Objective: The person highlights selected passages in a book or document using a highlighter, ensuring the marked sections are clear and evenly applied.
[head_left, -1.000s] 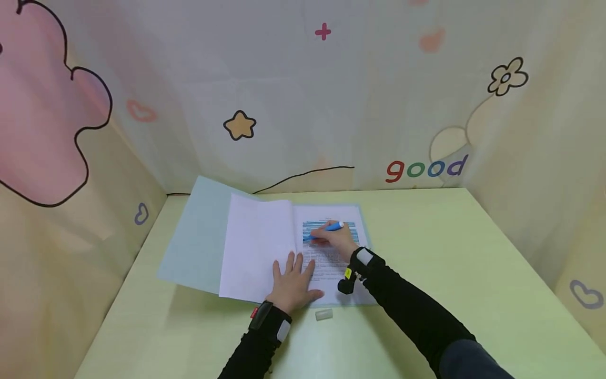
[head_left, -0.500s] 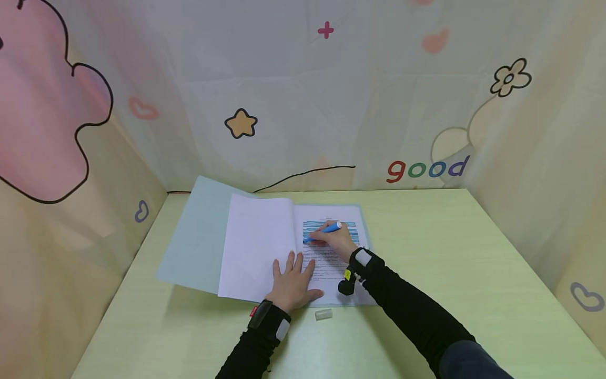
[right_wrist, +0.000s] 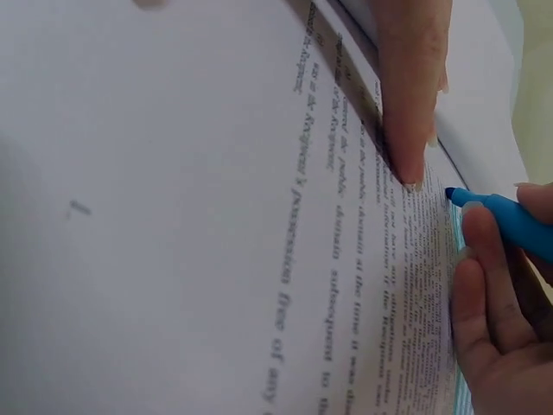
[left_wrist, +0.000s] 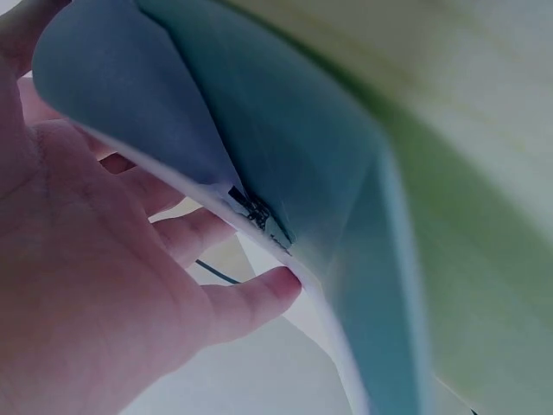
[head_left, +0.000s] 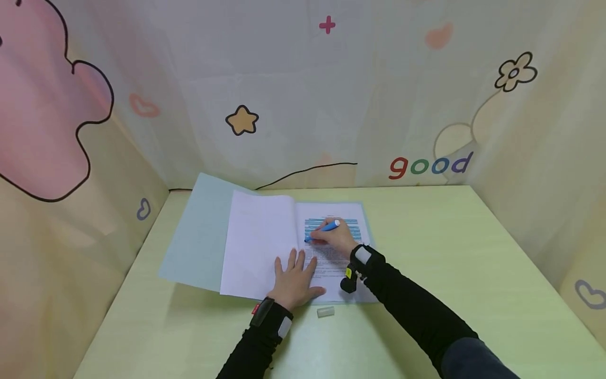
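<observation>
In the head view my right hand pinches a blue highlighter over a printed page. Its dark tip stands at the left end of the text lines, just below a band of blue-marked lines; the right wrist view shows the highlighter with its tip right at the print. My left hand rests fingers spread across the lower page, near the fold with a turned blank sheet. From the left wrist, my left palm shows beside the edge of the pale blue folder.
The folder's cover lies opened to the left, partly raised off the pale table. A small grey-white cylinder lies just in front of the folder. A patterned curtain encloses the table's back and sides.
The highlighter's rear end has shifted slightly left with my right hand, and its tip sits a little lower on the page. My left hand stays put. The head view has shifted slightly.
</observation>
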Available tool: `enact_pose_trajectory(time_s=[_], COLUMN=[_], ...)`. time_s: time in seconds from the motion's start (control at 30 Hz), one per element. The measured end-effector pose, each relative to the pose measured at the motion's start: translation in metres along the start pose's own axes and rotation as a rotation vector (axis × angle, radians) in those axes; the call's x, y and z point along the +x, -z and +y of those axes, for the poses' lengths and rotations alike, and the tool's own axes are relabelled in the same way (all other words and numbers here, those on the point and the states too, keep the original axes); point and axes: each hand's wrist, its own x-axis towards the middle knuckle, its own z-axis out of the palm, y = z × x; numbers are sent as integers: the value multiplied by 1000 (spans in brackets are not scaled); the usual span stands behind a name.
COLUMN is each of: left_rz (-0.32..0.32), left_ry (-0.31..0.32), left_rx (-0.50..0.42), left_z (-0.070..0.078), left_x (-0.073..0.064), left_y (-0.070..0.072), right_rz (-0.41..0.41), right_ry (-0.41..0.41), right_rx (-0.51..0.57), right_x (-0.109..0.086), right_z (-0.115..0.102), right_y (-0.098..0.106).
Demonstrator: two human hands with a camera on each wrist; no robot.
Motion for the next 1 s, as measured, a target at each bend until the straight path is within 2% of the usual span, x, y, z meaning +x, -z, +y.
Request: enact_pose_trajectory(time_s=[0.17, 0.33, 1.0], left_rz=[2, 4, -11], left_ry=[1, 5, 16], left_rx=[-10, -4, 4], left_z=[-1, -1, 1], left_x=[2, 3, 3], left_y=[0, 0, 0], right_rz=[-3, -17, 3], right_ry=[18, 14, 19], right_rx=[-69, -86, -141], right_x=[-1, -2, -3], right_z=[-8, -14, -10], right_y=[0, -1, 0])
